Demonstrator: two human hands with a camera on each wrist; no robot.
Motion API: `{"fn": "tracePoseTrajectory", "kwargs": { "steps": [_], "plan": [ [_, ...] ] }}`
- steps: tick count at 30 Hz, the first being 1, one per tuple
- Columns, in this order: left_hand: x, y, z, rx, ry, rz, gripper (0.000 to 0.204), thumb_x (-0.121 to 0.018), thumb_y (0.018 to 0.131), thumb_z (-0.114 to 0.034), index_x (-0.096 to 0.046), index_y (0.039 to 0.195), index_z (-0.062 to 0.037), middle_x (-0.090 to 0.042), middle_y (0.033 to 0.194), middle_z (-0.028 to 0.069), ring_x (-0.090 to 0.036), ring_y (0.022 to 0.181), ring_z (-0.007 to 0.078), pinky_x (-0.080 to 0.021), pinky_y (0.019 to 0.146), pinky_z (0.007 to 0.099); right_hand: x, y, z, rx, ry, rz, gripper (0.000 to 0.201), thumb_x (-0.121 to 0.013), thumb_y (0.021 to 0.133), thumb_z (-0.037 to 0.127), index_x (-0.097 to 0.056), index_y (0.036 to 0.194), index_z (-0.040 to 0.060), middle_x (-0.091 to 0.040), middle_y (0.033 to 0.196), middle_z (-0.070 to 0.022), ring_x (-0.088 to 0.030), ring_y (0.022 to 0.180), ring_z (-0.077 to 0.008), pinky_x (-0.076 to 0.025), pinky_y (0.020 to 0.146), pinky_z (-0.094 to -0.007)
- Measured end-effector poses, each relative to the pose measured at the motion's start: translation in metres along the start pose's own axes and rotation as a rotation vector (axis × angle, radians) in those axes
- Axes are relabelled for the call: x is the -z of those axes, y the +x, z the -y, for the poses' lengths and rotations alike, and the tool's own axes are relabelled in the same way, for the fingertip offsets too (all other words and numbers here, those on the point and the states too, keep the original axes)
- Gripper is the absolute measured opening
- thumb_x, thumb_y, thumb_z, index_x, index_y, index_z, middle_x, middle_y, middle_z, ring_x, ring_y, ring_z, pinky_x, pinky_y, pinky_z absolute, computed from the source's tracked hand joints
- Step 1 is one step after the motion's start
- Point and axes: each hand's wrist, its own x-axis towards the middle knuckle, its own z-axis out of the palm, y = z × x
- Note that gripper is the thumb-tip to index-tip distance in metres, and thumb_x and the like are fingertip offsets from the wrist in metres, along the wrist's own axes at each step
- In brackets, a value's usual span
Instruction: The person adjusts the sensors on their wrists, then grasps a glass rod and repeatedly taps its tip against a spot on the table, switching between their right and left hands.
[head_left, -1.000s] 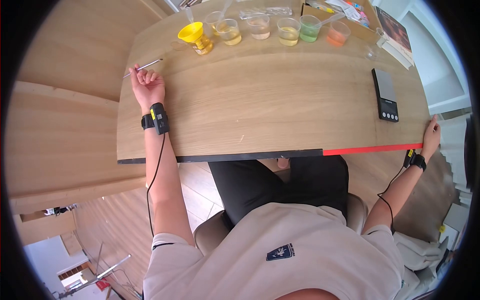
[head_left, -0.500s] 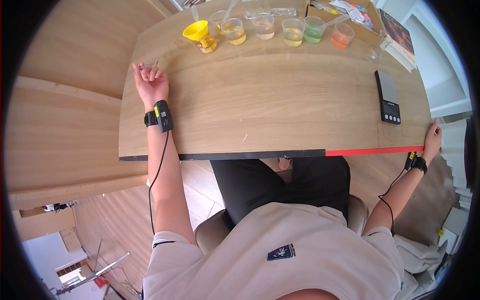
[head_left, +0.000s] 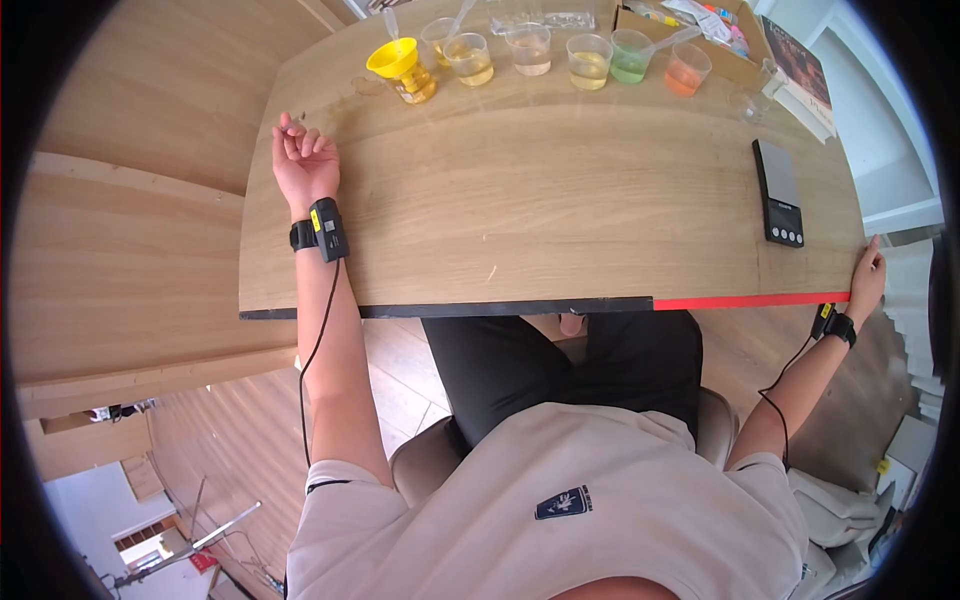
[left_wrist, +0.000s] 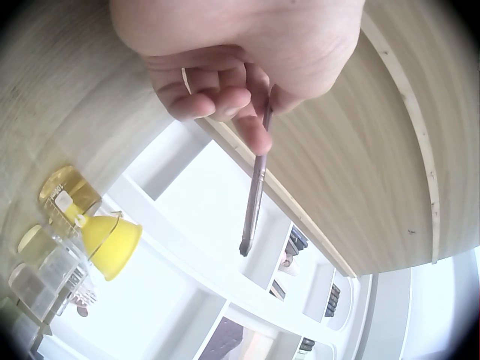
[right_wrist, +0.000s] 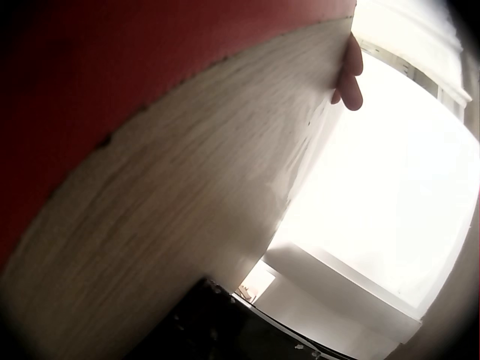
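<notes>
My left hand (head_left: 306,168) is palm up over the left side of the table, pinching a slim silvery rod (left_wrist: 256,196) with a small dark tip between thumb and fingers. In the left wrist view the rod points away from the palm, while the head view shows little of it. A yellow funnel (head_left: 392,58) sits in a flask of amber liquid (head_left: 418,88) beyond this hand. My right hand (head_left: 868,275) rests at the table's right front corner, holding nothing visible; in the right wrist view a few fingertips (right_wrist: 351,90) show past the edge.
Several clear cups, including ones of green liquid (head_left: 628,68) and orange liquid (head_left: 684,80), line the far side of the table (head_left: 530,190). A black digital scale (head_left: 783,222) lies at the right. Behind are a cardboard box (head_left: 650,27), a book (head_left: 797,65) and an empty glass flask (head_left: 752,100).
My left hand has turned the rod, so its length, plainly seen across the fingers before, now shows only briefly near the fingertips. The right hand stays at the corner.
</notes>
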Motion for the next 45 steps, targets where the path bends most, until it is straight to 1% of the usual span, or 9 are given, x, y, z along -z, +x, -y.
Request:
{"fn": "tracePoseTrajectory", "kwargs": {
  "steps": [4,10,12,13,16,20,26,36,45],
  "plan": [
    [0.01,0.008,-0.003,0.067,-0.065,0.118,0.02,-0.062,0.104,-0.032,-0.065,0.106,-0.0126,-0.053,0.071,-0.0072,-0.04,0.057,0.0074,-0.038,0.057,0.0248,0.002,-0.001,0.002,-0.007,-0.012,0.007,0.079,-0.045,0.095,0.074,-0.07,0.116,0.0021,-0.073,0.111,-0.0206,-0.066,0.111,-0.0357,-0.048,0.099,-0.0414],
    [-0.019,-0.009,0.005,0.054,0.209,0.256,0.026,-0.061,0.104,-0.035,-0.066,0.099,-0.0101,-0.048,0.065,-0.0065,-0.042,0.057,0.0066,-0.038,0.057,0.0242,0.0,0.001,-0.001,0.015,0.001,0.0,0.079,-0.045,0.096,0.073,-0.07,0.113,0.0001,-0.073,0.112,-0.0203,-0.066,0.111,-0.0353,-0.048,0.098,-0.0407],
    [-0.033,-0.018,0.011,-0.031,0.65,0.192,0.03,-0.059,0.105,-0.034,-0.067,0.105,-0.0049,-0.05,0.066,-0.0056,-0.046,0.059,0.006,-0.039,0.057,0.0234,-0.001,0.002,-0.002,0.024,0.006,-0.001,0.079,-0.045,0.096,0.073,-0.07,0.113,0.0001,-0.073,0.111,-0.0202,-0.067,0.11,-0.0351,-0.048,0.098,-0.0405],
    [-0.028,-0.017,0.012,-0.055,0.756,0.301,0.036,-0.057,0.107,-0.033,-0.068,0.112,0.0008,-0.058,0.071,-0.0029,-0.051,0.062,0.0061,-0.041,0.058,0.0224,-0.002,0.002,-0.004,0.03,0.01,-0.005,0.079,-0.045,0.096,0.073,-0.07,0.113,0.0001,-0.073,0.11,-0.0201,-0.067,0.11,-0.0349,-0.048,0.098,-0.0404],
    [-0.038,-0.026,0.02,-0.031,0.901,0.365,0.037,-0.057,0.107,-0.032,-0.069,0.115,0.0012,-0.068,0.08,0.0008,-0.053,0.063,0.0064,-0.043,0.059,0.021,0.0,0.001,-0.001,0.0,-0.003,0.008,0.078,-0.045,0.097,0.072,-0.07,0.113,0.0001,-0.073,0.11,-0.02,-0.067,0.11,-0.0345,-0.048,0.098,-0.0401],
    [-0.036,-0.023,0.025,-0.027,0.943,0.393,0.035,-0.059,0.105,-0.03,-0.072,0.115,0.0007,-0.076,0.096,0.0076,-0.054,0.061,0.007,-0.045,0.059,0.0218,0.002,0.0,-0.001,0.01,0.003,0.012,0.08,-0.046,0.095,0.073,-0.07,0.115,0.0001,-0.073,0.112,-0.0215,-0.067,0.111,-0.0361,-0.048,0.098,-0.041],
    [-0.04,-0.027,0.028,-0.05,1.035,0.41,0.031,-0.062,0.104,-0.025,-0.073,0.114,0.0013,-0.077,0.108,0.0111,-0.055,0.06,0.0069,-0.046,0.059,0.0221,0.0,0.0,0.001,0.012,0.016,0.002,0.081,-0.045,0.095,0.075,-0.07,0.116,0.0002,-0.072,0.112,-0.0213,-0.067,0.111,-0.0363,-0.048,0.098,-0.0412],
    [-0.041,-0.03,0.032,-0.068,1.141,0.359,0.032,-0.066,0.102,-0.026,-0.073,0.115,0.0025,-0.077,0.104,0.0091,-0.057,0.06,0.0059,-0.047,0.057,0.022,0.0,0.002,-0.002,0.009,-0.007,0.014,0.082,-0.043,0.095,0.075,-0.07,0.117,-0.0001,-0.072,0.112,-0.0226,-0.067,0.111,-0.0373,-0.048,0.098,-0.0413],
    [-0.038,-0.027,0.034,-0.093,1.158,0.38,0.031,-0.067,0.101,-0.024,-0.073,0.114,0.0041,-0.075,0.113,0.0108,-0.063,0.063,0.0091,-0.052,0.059,0.0229,-0.002,0.008,-0.008,0.003,-0.019,0.031,0.083,-0.043,0.095,0.075,-0.07,0.117,-0.0005,-0.072,0.112,-0.0228,-0.067,0.112,-0.0367,-0.049,0.098,-0.0414]
  ]
}}
